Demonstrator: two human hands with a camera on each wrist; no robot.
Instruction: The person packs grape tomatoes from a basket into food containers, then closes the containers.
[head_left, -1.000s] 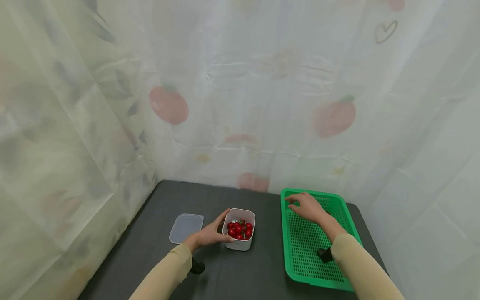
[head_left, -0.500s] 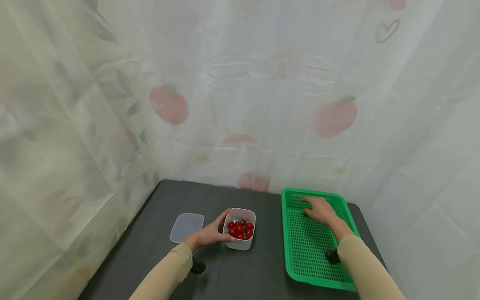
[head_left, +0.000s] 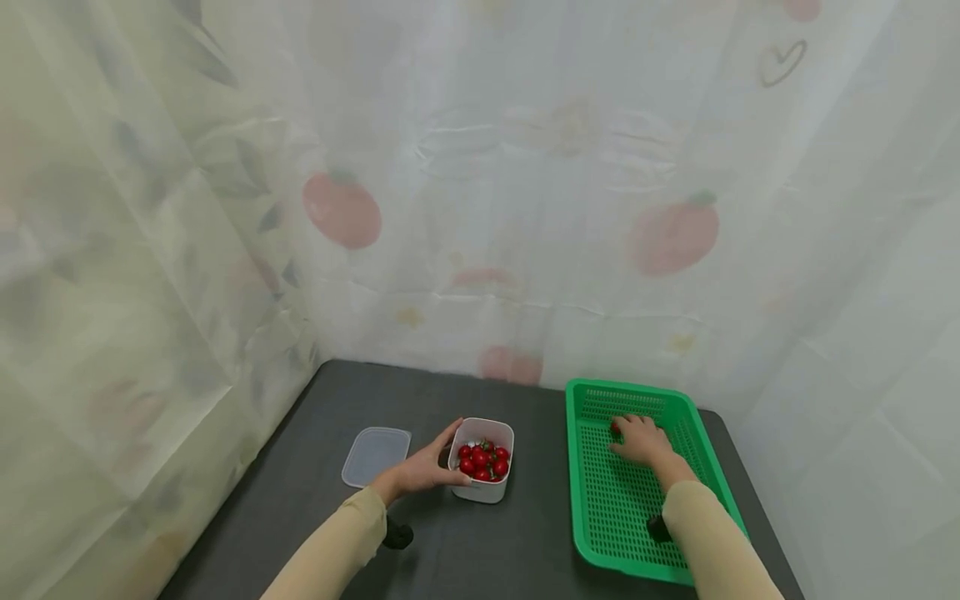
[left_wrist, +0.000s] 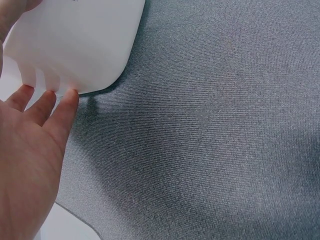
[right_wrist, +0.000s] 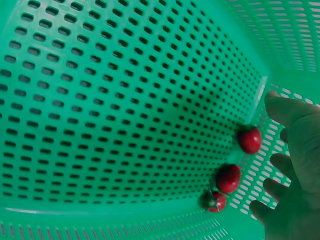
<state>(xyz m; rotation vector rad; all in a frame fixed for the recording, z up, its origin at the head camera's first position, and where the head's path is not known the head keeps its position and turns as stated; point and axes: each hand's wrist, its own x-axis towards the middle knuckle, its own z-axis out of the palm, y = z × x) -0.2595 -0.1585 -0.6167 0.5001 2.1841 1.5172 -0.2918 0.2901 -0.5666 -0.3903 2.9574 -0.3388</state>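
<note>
Tomatoes (right_wrist: 228,178), 3 visible, lie in 1 green basket (head_left: 576,500) near R hand (head_left: 641,440), fingers loosely spread, apparently gripping nothing. L hand (head_left: 420,468) grasps 1 white tub (head_left: 478,492) betw. thumb & fingers, prob. to steady it; inside, approx. 9 more, overlap prevents exact count. 1 lid (head_left: 375,454) lies flat left of tub, presumably set aside for access. Dark table (head_left: 525,525) under all; printed sheeting (head_left: 487,200) behind.

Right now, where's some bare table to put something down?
Bare table lies between the white box and green basket, and beyond the lid. It's crowded left of the box, with the lid and left hand there.
</note>
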